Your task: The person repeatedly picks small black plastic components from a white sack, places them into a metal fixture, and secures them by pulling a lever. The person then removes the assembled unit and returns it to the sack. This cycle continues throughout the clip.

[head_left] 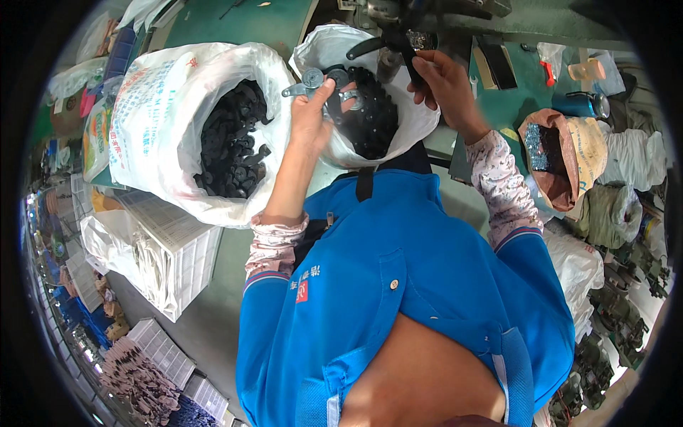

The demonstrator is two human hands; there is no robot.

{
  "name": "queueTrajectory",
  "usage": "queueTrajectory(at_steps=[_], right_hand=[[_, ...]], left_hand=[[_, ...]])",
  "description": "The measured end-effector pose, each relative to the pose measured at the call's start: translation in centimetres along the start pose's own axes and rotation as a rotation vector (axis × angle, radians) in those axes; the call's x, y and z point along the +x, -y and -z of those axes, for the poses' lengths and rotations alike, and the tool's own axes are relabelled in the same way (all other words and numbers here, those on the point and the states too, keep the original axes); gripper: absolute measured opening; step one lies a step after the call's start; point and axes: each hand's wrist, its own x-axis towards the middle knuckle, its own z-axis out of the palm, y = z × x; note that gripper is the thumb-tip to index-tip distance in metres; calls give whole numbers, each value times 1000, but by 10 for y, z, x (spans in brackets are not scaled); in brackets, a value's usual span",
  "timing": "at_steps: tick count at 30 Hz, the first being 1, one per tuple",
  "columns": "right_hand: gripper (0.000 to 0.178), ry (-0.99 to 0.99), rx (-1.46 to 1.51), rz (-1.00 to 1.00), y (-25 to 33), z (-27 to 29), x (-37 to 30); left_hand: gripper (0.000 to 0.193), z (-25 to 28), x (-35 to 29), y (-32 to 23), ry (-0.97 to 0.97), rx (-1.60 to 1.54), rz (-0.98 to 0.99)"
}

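Observation:
My left hand (311, 121) is closed on several small lever-like parts (311, 78), grey and black, each with a round head and a short arm. They hang over the mouth of a white woven bag (316, 50), which holds a heap of similar dark parts (377, 121). My right hand (448, 89) is wrapped round a black handle (408, 60), one of the arms spreading from a machine above the bag. Just left of my left hand, a second white bag (146, 121) stands open, filled with black curved parts (238, 146).
A green worktop (228, 25) runs behind the bags. On the right are a blue can (580, 104), a red-handled tool (548, 73) and a brown bag (562, 178) of small shiny pieces. A white crate (188, 260) sits at lower left.

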Motion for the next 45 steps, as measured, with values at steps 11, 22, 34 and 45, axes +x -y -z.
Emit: queueTrajectory(at_steps=[11,22,34,45], right_hand=[[33,139,-566,413,-38,-24,1],[47,48,-556,-691,-284,-24,136],[51,164,-829,-452,-401,1,160],[30,205,-750,-294,-241,-49,88]], left_hand=[[23,121,-34,-52,-401,327,-178],[16,187,-40,-19,-702,333,-24],[16,173,-43,-22,-718,420,53],[17,185,-24,-19,-660,370,50]])
